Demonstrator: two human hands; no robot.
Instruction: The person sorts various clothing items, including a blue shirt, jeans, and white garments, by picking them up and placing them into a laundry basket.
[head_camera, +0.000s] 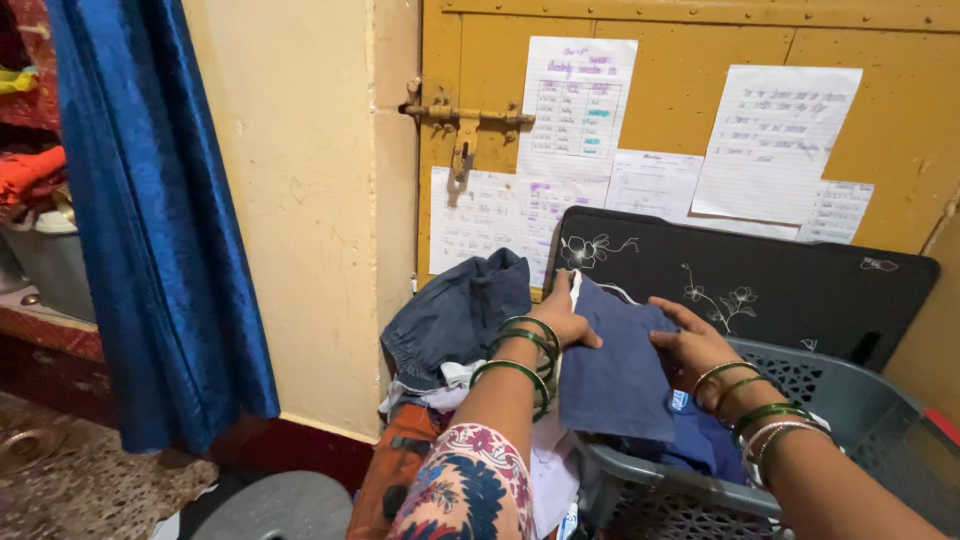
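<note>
— Where is the blue cloth (618, 375) right now?

— It lies on top of the heap of clothes in the grey laundry basket (850, 400), draped over the basket's near-left rim. The left hand (565, 320) pinches its upper left edge, fingers closed on the fabric. The right hand (695, 350) presses flat on its right side, fingers spread rather than clasped.

— Which step would you call it?

— Smoothing or folding the piece, I judge, with a fold line being set between the hands.

— And the next move calls for what?

— Probably a firmer hold by the right hand, so the cloth does not slide towards the dark denim garment (455, 315) bunched at the basket's left edge.
</note>
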